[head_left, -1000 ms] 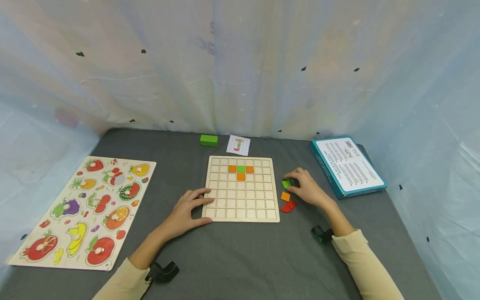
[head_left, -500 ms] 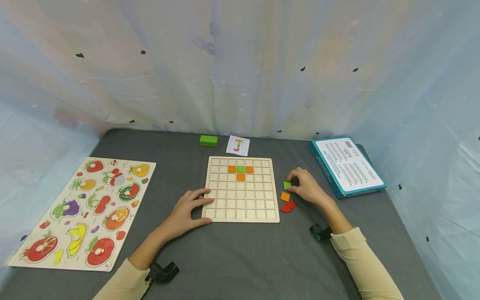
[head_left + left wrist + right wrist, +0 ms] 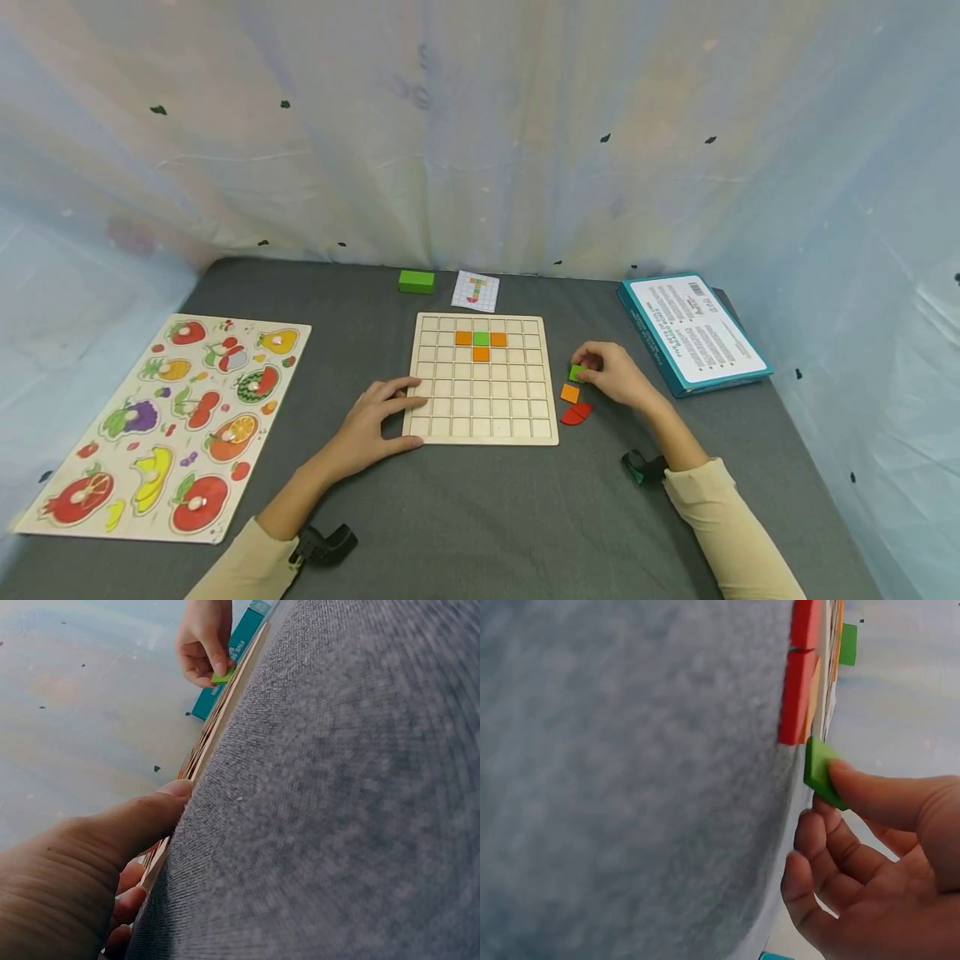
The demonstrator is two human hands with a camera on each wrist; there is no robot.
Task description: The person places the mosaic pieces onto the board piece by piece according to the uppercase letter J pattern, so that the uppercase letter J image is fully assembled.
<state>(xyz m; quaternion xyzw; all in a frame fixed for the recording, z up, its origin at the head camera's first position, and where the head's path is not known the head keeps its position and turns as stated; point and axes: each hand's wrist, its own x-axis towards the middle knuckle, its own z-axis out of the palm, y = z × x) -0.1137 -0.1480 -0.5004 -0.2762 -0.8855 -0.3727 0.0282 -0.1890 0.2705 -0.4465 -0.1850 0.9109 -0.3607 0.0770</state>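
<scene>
In the head view, my right hand (image 3: 613,372) pinches a small green square tile (image 3: 577,372) just right of the wooden grid board (image 3: 491,403). The right wrist view shows the thumb on the face of this green tile (image 3: 823,772), which is tilted. Below it lie an orange square tile (image 3: 570,392) and two red curved-edge pieces (image 3: 577,413). My left hand (image 3: 369,423) rests at the board's lower left edge, fingers spread and touching it. One green tile (image 3: 481,339) and several orange tiles (image 3: 482,354) sit in the board's upper cells, in a T shape.
Behind the board are a green block (image 3: 416,282) and a pattern card (image 3: 476,291). A teal box (image 3: 693,333) lies at the right, and a fruit puzzle board (image 3: 168,425) at the left. A plastic sheet (image 3: 480,150) hangs behind the grey-covered table (image 3: 480,517).
My right hand has shifted very slightly right and down with the green tile between its fingers. The left hand and the board have stayed in place.
</scene>
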